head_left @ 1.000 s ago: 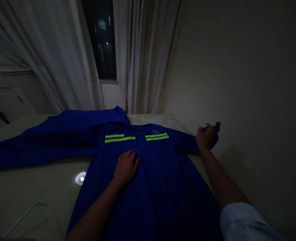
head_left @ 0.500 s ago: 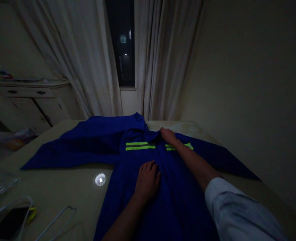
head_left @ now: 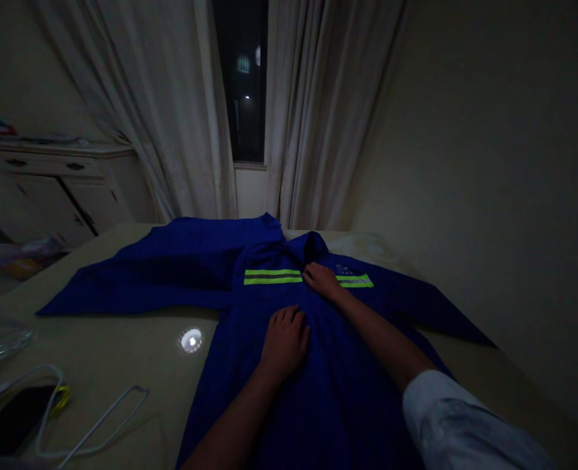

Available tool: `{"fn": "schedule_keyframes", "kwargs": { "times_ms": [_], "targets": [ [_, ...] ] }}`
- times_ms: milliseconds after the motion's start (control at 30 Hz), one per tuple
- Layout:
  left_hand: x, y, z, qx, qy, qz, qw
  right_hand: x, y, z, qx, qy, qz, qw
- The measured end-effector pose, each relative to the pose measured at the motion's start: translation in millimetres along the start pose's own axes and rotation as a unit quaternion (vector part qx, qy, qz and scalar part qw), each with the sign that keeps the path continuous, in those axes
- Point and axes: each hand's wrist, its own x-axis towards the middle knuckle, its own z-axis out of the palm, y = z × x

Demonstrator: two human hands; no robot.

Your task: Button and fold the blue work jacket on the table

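A dark blue work jacket lies front up, with its sleeves spread to both sides and yellow-green reflective strips across the chest. My left hand rests palm down on the jacket's front below the left strip, fingers stretched out. At the upper chest, between the two strips, my right hand has its fingers bent onto the front edge of the jacket; the fabric under them is hidden. Just beyond that hand the collar stands up in a loop.
The jacket covers much of a pale table. On the left are a dark phone, a white cable and clear plastic. A bright round reflection shows beside the jacket. Behind are curtains and a cabinet; a wall rises at right.
My right hand has let go of the collar and moved down to the upper chest between the strips. The collar now stands up. My left hand stays on the jacket.
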Motion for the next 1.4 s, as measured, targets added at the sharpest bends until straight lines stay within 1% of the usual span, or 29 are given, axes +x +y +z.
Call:
{"fn": "schedule_keyframes", "kwargs": {
  "times_ms": [100, 233, 400, 500, 567, 633, 767, 867, 967, 1000, 1067, 1133, 1267, 1333, 1400],
  "targets": [
    [0.4, -1.0, 0.1, -0.001, 0.000, 0.001, 1.000, -0.8, 0.1, -7.3, -0.033, -0.011, -0.005, 0.999],
    [0.2, -2.5, 4.0, 0.009, -0.002, 0.009, 1.000, -5.9, 2.4, -14.9, -0.048, -0.031, -0.041, 0.998],
    [-1.0, -4.0, 9.5, 0.030, -0.012, 0.023, 0.999, -26.7, -0.8, -16.0, -0.080, -0.046, -0.085, 0.992],
    [-0.4, -4.7, 9.6, 0.033, -0.015, 0.025, 0.999, -43.0, -5.0, -20.3, -0.093, -0.039, -0.103, 0.990],
    [-0.4, -4.7, 9.3, 0.033, -0.016, 0.027, 0.999, -52.1, -7.5, -26.0, -0.078, -0.028, -0.092, 0.992],
    [-1.8, -4.2, 9.6, 0.034, -0.017, 0.028, 0.999, -57.3, -9.9, -32.9, -0.049, -0.013, -0.061, 0.997],
    [-4.1, -1.0, 10.2, 0.050, -0.021, 0.023, 0.998, -54.6, -16.2, -40.4, -0.001, 0.012, 0.009, 1.000],
    [8.0, 2.2, 3.2, 0.073, -0.040, 0.024, 0.996, -47.8, -22.9, -36.3, -0.008, 0.005, 0.046, 0.999],
    [37.0, 1.5, -10.3, 0.093, -0.076, 0.028, 0.992, -44.3, -28.9, -29.7, -0.028, -0.010, 0.065, 0.997],
    [47.7, -0.7, -14.0, 0.096, -0.076, 0.028, 0.992, -44.1, -30.3, -28.1, -0.034, -0.013, 0.063, 0.997],
    [65.7, -8.7, -16.7, 0.094, -0.057, 0.033, 0.993, -45.0, -32.0, -26.5, -0.047, -0.016, 0.057, 0.997],
    [76.2, -19.6, -11.5, 0.084, -0.049, 0.042, 0.994, -46.5, -32.6, -26.1, -0.062, -0.020, 0.048, 0.997],
    [80.9, -38.9, 9.8, 0.067, -0.086, 0.043, 0.993, -49.9, -32.8, -26.8, -0.082, -0.035, 0.014, 0.996],
    [80.6, -43.5, 15.9, 0.066, -0.087, 0.046, 0.993, -53.5, -33.0, -29.0, -0.084, -0.045, -0.006, 0.995],
    [80.7, -44.9, 16.9, 0.067, -0.087, 0.048, 0.993, -61.0, -33.3, -33.9, -0.085, -0.056, -0.029, 0.994]
  ]
}}
